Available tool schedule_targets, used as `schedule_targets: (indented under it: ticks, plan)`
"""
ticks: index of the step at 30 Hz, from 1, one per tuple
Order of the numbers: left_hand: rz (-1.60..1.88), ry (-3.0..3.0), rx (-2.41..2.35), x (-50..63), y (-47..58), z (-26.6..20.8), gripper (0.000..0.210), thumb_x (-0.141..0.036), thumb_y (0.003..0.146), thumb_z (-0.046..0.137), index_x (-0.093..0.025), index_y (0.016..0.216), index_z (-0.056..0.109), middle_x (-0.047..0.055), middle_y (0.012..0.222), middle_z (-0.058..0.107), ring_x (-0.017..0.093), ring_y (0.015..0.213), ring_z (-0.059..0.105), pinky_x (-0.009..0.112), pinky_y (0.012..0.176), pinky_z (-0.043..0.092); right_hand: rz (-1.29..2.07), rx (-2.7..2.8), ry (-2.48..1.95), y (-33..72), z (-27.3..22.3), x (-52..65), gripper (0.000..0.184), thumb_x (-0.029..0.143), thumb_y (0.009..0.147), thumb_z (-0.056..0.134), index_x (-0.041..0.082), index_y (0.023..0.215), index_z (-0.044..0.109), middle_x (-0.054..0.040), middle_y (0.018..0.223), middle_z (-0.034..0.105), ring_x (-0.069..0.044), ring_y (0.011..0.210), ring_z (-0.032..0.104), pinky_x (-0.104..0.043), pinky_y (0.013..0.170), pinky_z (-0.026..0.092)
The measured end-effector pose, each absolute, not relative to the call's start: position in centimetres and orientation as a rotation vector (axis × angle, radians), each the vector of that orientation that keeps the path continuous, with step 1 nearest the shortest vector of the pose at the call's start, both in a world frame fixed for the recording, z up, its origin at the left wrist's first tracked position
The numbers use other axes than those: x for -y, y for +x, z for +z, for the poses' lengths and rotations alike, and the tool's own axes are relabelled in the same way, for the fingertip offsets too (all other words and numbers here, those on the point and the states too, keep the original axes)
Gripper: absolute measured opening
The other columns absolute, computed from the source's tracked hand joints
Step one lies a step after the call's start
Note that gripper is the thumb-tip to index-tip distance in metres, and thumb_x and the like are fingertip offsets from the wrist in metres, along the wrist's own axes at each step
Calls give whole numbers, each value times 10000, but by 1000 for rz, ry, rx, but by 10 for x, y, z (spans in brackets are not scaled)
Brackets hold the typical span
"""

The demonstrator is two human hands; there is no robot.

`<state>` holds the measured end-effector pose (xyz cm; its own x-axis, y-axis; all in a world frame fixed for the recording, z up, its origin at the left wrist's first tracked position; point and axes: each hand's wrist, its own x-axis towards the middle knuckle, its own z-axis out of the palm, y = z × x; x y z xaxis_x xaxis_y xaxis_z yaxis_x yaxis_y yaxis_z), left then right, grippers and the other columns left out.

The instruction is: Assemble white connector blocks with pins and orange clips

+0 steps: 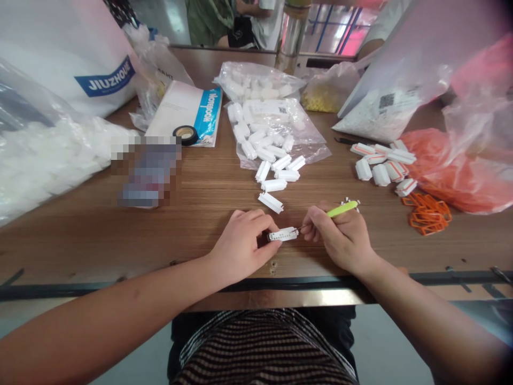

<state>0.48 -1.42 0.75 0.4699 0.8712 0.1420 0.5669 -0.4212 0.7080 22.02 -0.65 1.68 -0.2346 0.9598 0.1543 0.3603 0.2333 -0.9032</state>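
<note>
My left hand (242, 243) pinches a small white connector housing (282, 234) between thumb and fingers, just above the table's front edge. Rows of tiny holes show on the housing's upper face. In my right hand (340, 235) is a thin pick-like tool with a yellow-green handle (342, 209); its fine tip reaches the right end of the housing. Tiny white pieces (358, 202) lie on the table behind my right hand. Several loose white housings (274, 185) are scattered ahead of my hands, spilling from a clear plastic bag (316, 147).
Orange frames (430, 214) and white housings with orange stripes (406, 186) lie at the right, beside an orange-filled bag (473, 182). A phone-like blurred object (150, 174), a notebook (172, 109) and black tape (185, 135) are left. Large bags (52, 155) flank the table (216, 176). People sit beyond.
</note>
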Motion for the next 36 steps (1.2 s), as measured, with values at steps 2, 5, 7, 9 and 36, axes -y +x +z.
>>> schedule_targets:
  ticks: [2,5,7,9,36]
  plan:
    - [680,2137,-1185,14,5,7,63,-212,841,676,-204,855,614,-30,829,626,166,823,588,364,805,359,905,1856,-1215,220,19,7,330,285,983,478,181,707,626,-2,635,631,-95,546,600,-244,524,485]
    - [695,2132,-1177,14,5,7,67,-218,844,677,-204,850,611,-32,833,631,164,818,591,366,808,358,765,1981,-1193,219,21,10,297,257,960,511,185,692,618,-6,631,617,-115,580,597,-277,567,479]
    - [701,2130,-1178,14,5,7,67,-219,845,678,-206,851,612,-32,840,633,164,824,592,367,813,358,736,1990,-1159,219,21,12,288,244,954,517,186,692,623,-7,628,615,-119,578,595,-284,559,475]
    - [699,2130,-1186,14,5,7,63,-215,843,678,-207,850,615,-32,834,629,163,822,591,367,811,358,755,1900,-1123,220,20,13,290,231,961,502,187,706,632,-5,638,623,-111,560,597,-274,531,476]
    - [668,2129,-1186,14,6,8,56,-221,850,666,-211,842,612,-20,849,643,174,832,593,380,824,369,1056,1549,-1293,222,12,2,378,398,959,516,159,695,645,-16,588,648,-87,471,603,-194,435,494]
